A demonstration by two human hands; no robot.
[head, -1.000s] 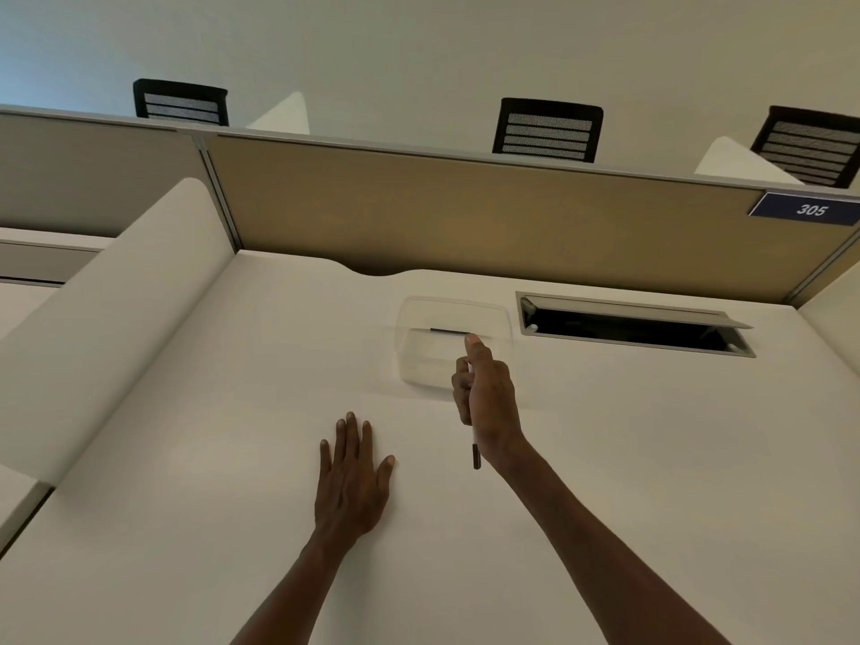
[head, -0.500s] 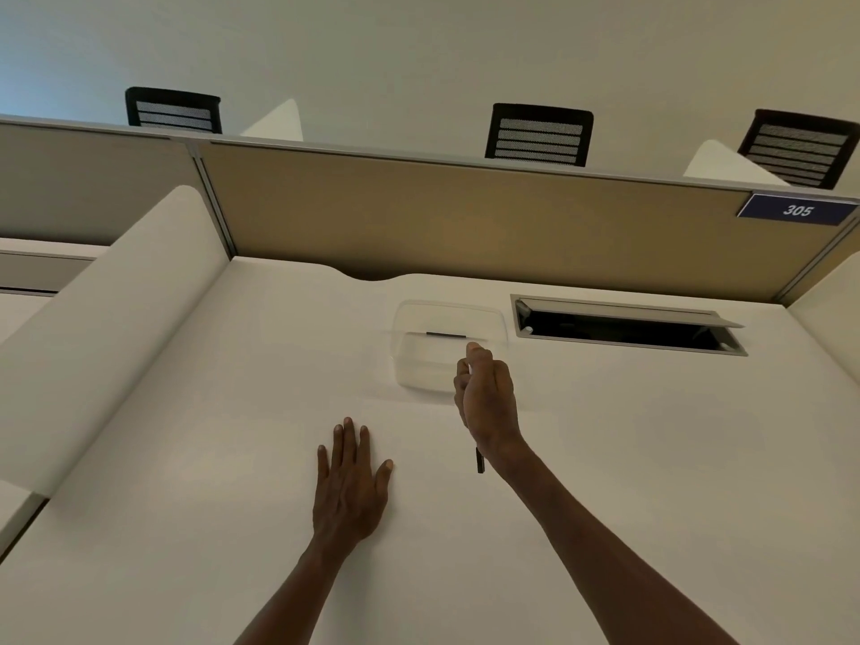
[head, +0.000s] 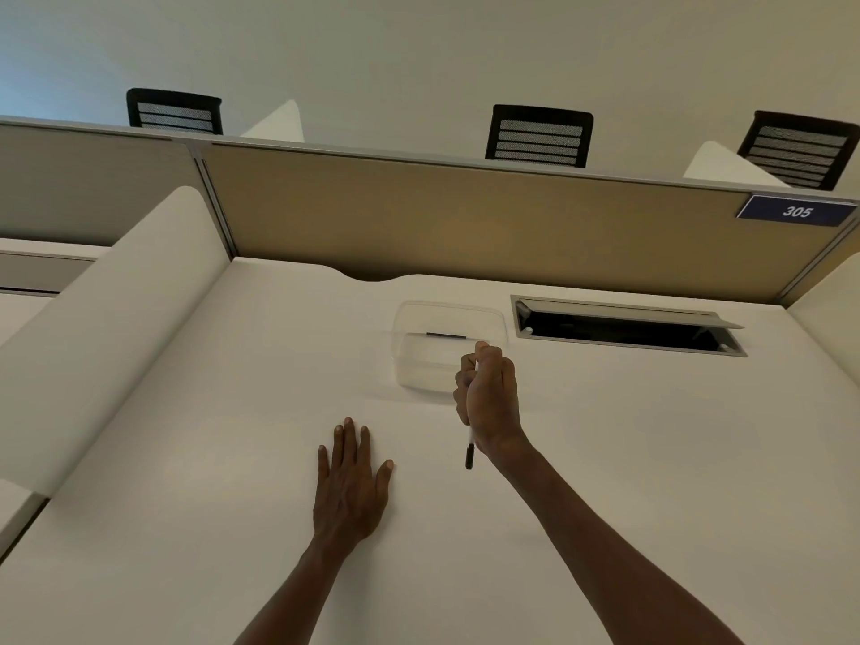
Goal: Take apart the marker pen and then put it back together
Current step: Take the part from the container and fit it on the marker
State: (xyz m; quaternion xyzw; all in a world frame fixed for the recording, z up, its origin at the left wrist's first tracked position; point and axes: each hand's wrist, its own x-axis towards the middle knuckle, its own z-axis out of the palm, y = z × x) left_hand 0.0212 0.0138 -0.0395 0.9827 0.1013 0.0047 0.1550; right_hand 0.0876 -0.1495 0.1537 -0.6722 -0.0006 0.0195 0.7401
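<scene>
My right hand point(head: 488, 402) hovers above the white desk, fingers curled round a thin white marker pen point(head: 469, 451) whose black end sticks out below the palm, pointing back at me. Just beyond that hand stands a clear plastic container point(head: 409, 360) with a small dark piece point(head: 446, 335) lying inside it; whether that piece belongs to the pen I cannot tell. My left hand point(head: 351, 481) lies flat on the desk point(head: 186, 458), fingers straight and spread, holding nothing.
An open cable hatch point(head: 628, 329) is cut into the desk right of the container. A tan partition point(head: 465, 225) with a "305" plate point(head: 796, 211) closes the back, white side panels flank the desk, and black chair backs show behind.
My right hand has drawn back from the container towards me and lowered a little, keeping hold of the pen. The left hand has stayed flat on the desk.
</scene>
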